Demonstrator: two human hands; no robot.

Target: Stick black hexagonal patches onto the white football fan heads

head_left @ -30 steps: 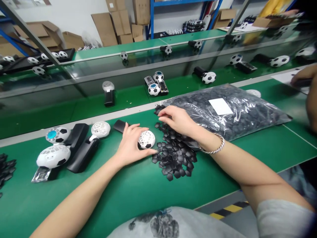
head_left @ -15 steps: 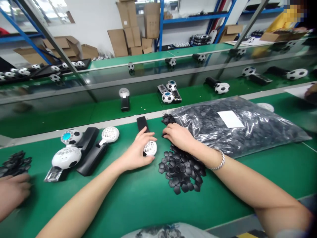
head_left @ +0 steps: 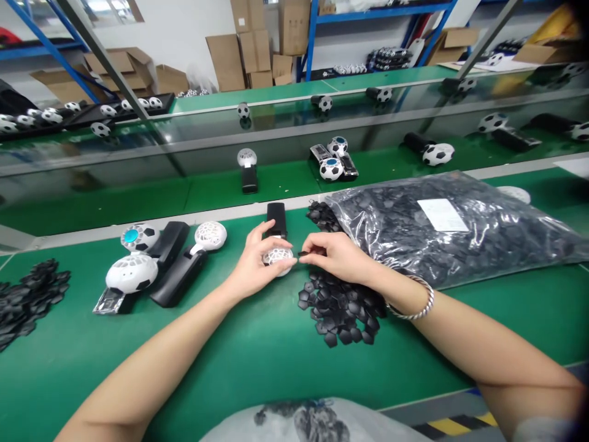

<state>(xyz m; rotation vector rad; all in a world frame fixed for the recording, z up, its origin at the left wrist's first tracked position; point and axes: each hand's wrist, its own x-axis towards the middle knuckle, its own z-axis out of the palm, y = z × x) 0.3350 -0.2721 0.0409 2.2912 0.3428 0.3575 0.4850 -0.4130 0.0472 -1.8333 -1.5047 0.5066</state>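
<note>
White wall (head_left: 184,37) at 11 o'clock, bright window (head_left: 108,11) just left of it. Blue metal rack (head_left: 41,43) at 10 o'clock; blue shelf (head_left: 381,13) at 1. Brown cardboard boxes (head_left: 255,52) stacked toward 12, more open ones at 10. Slanting metal posts (head_left: 107,61) at 10 and 2. Green table (head_left: 257,374) across 6, pale glare on surface; grey rim, sunken green channel beyond. Grey floor, yellow-black striped tape (head_left: 453,425) between 4 and 5.
</note>
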